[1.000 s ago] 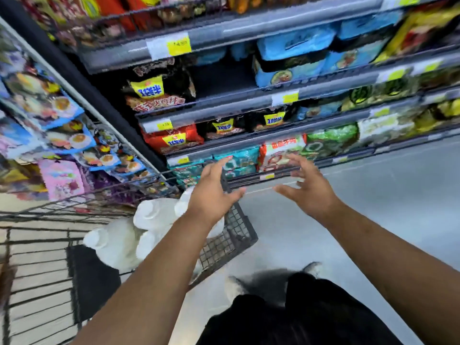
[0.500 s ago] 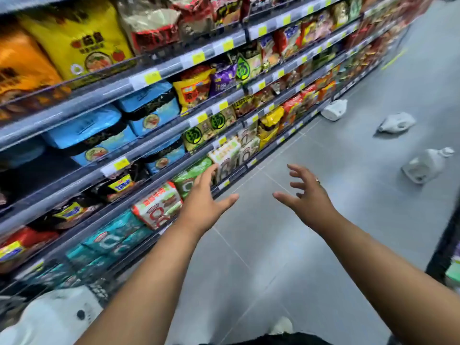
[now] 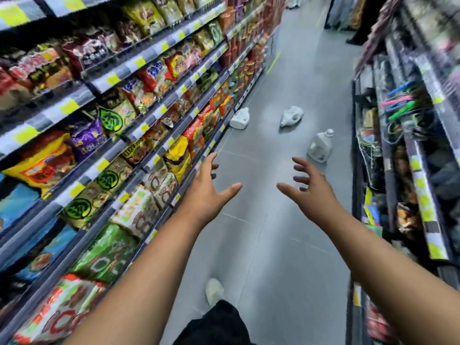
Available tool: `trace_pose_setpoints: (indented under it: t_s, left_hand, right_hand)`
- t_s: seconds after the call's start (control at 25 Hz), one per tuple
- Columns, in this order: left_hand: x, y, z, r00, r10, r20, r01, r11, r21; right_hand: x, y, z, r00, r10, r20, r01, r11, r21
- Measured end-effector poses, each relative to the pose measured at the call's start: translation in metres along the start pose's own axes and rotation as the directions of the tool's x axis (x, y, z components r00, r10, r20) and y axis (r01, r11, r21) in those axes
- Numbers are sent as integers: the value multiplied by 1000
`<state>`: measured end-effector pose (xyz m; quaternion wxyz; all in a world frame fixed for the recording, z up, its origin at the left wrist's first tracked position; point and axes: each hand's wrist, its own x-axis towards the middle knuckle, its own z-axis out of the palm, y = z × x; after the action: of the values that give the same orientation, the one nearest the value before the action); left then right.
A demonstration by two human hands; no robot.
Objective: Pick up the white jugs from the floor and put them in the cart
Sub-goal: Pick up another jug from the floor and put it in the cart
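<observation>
We stand on a grey tiled floor [image 3: 281, 245] between snack-packed shelves [image 3: 139, 135] and a darker rack [image 3: 408, 155].

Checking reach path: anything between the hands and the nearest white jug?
Nothing visible: bare floor only between the left hand, the right hand and the nearest jug. A shelf-side jug and a tipped jug lie beyond. No cart in view.

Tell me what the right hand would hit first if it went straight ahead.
Probably bare floor: the right hand points left of the nearest jug, though depth is unclear.
</observation>
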<state>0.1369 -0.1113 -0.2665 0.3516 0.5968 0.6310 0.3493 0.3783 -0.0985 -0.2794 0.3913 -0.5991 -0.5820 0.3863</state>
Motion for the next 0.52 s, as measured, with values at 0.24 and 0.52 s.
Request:
trace_pose_setpoints:
  t_s: [0.24, 0.52]
  left_hand:
    - [156, 39, 61, 980, 119, 160, -112, 992, -52]
    - [317, 72, 123, 916, 168, 364, -154, 986, -67]
  right_hand:
    - [107, 25, -49, 980, 71, -188, -74, 997, -10]
    - [230, 42, -93, 917, 140, -373, -127, 990, 59]
